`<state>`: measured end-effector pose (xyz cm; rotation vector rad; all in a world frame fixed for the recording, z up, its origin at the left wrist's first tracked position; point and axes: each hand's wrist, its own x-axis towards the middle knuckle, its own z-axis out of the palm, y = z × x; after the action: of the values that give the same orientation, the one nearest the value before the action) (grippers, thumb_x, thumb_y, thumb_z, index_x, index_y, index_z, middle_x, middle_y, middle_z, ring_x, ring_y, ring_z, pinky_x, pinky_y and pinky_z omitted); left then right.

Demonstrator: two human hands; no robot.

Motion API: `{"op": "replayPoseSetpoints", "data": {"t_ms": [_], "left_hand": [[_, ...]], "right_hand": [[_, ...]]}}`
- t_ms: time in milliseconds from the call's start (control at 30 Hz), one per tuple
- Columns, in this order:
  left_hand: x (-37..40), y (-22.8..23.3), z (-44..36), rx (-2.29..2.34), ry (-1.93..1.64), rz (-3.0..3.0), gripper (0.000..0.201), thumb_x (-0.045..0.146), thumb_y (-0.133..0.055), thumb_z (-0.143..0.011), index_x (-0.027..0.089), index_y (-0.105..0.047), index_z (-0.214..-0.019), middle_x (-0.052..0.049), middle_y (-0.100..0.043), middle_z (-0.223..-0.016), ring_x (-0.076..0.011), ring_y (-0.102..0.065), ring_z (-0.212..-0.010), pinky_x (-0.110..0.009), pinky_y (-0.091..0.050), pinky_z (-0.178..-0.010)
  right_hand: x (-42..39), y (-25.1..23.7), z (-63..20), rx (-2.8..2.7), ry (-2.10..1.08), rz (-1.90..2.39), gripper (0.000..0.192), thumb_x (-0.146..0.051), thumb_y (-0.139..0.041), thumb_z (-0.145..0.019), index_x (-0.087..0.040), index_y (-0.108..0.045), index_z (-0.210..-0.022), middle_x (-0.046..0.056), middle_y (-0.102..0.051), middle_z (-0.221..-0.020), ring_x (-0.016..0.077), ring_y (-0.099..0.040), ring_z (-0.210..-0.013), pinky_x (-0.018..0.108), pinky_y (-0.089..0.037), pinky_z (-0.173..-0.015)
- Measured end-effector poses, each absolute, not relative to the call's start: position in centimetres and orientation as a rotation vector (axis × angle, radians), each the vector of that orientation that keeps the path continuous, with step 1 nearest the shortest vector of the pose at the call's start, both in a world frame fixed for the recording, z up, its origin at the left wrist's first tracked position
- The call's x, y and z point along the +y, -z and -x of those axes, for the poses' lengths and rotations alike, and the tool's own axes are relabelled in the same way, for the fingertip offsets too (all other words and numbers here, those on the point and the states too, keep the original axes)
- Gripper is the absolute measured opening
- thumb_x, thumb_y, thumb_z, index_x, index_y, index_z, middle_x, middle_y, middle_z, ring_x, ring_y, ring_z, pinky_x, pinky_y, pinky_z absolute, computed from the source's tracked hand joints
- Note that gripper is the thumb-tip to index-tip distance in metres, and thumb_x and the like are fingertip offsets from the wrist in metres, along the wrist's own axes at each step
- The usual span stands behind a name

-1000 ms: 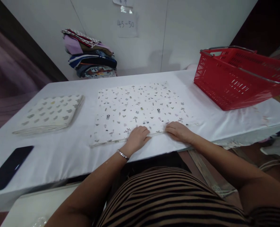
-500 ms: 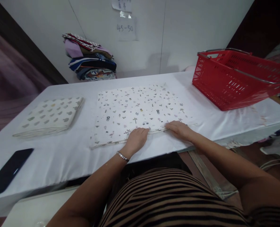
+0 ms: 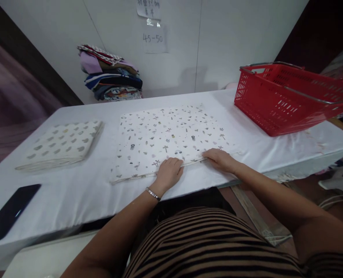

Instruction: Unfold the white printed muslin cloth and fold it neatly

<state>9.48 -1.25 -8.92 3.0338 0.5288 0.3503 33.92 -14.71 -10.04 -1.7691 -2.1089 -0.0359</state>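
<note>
A white cloth (image 3: 171, 135) printed with small palms, rainbows and other figures lies flat, folded in layers, on the white-covered table. My left hand (image 3: 169, 172) grips its near edge around the middle, fingers curled over the top. Further right along that same edge, my right hand (image 3: 219, 159) pinches the layers with the fingertips. Both thumbs are mostly hidden. Beyond my hands the cloth spreads smooth toward the back, its far right corner a little ruffled.
A folded cloth (image 3: 64, 143) with grey-green prints lies at the left, and a dark phone (image 3: 12, 211) is near the front left. The red basket (image 3: 281, 104) stands at the right. Folded fabrics (image 3: 112, 75) are piled against the wall behind the white tablecloth (image 3: 81, 197).
My left hand has shifted very slightly right along the cloth's near edge. The right hand stays in place, and the view has tilted up a touch.
</note>
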Motion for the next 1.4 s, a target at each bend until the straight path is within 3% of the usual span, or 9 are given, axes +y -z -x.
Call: {"op": "replayPoseSetpoints", "data": {"t_ms": [367,600,867,1400], "left_hand": [[-1.0,9.1,-9.6,0.504,-0.373,-3.004,0.019,0.028,-0.044,-0.091,0.018,-0.06,-0.095,-0.005,-0.06,-0.093,-0.0192,-0.052,-0.088,-0.034,-0.041,-0.076],[-0.9,9.0,-9.6,0.489,-0.42,-2.935,0.024,0.038,-0.044,-0.091,0.019,-0.06,-0.094,-0.005,-0.06,-0.093,-0.0189,-0.051,-0.086,-0.033,-0.041,-0.075],[-0.3,9.2,-9.6,0.431,-0.375,-2.963,0.016,0.026,-0.049,-0.089,0.019,-0.06,-0.098,-0.004,-0.061,-0.095,-0.019,-0.052,-0.089,-0.034,-0.042,-0.079],[-0.8,9.1,-9.4,0.356,-0.349,-3.168,0.018,0.017,-0.041,-0.091,0.017,-0.059,-0.091,-0.006,-0.06,-0.09,-0.0189,-0.052,-0.086,-0.033,-0.041,-0.073]], "right_hand": [[-15.0,9.8,-33.3,-2.197,0.136,1.743,0.03,-0.018,-0.043,-0.087,-0.02,-0.059,-0.112,0.01,-0.063,-0.11,0.0218,-0.056,-0.1,0.038,-0.047,-0.084],[-14.5,9.9,-32.5,-2.189,0.202,1.731,0.024,-0.025,-0.045,-0.09,-0.018,-0.063,-0.103,0.01,-0.064,-0.102,0.0206,-0.056,-0.091,0.036,-0.046,-0.078],[-14.0,9.8,-32.4,-2.156,0.123,1.679,0.025,-0.028,-0.045,-0.09,-0.017,-0.065,-0.098,0.011,-0.064,-0.097,0.0197,-0.055,-0.088,0.034,-0.047,-0.076],[-13.9,9.6,-32.0,-2.168,0.076,1.778,0.024,-0.024,-0.042,-0.091,-0.019,-0.066,-0.095,0.008,-0.064,-0.096,0.0192,-0.055,-0.087,0.032,-0.043,-0.075]]}}
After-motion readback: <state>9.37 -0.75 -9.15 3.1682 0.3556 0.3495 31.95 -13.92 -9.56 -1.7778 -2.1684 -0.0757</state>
